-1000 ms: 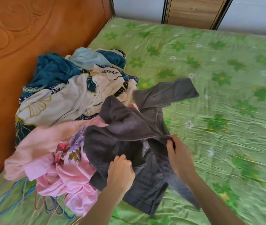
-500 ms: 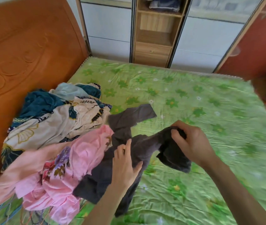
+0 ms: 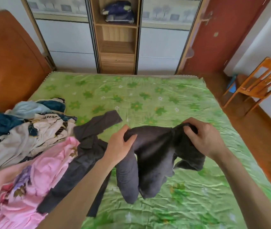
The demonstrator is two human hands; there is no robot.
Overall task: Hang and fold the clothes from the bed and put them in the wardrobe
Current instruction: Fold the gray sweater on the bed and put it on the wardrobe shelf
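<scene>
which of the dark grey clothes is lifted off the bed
The dark grey garment gripped by the left hand and right hand; the other dark grey piece lies on the green sheet.

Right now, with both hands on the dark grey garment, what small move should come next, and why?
Probably lower it flat onto the green sheet to fold. The left hand and right hand grip the dark grey garment bunched at its top edge, and its lower part hangs crumpled above the bed.
</scene>
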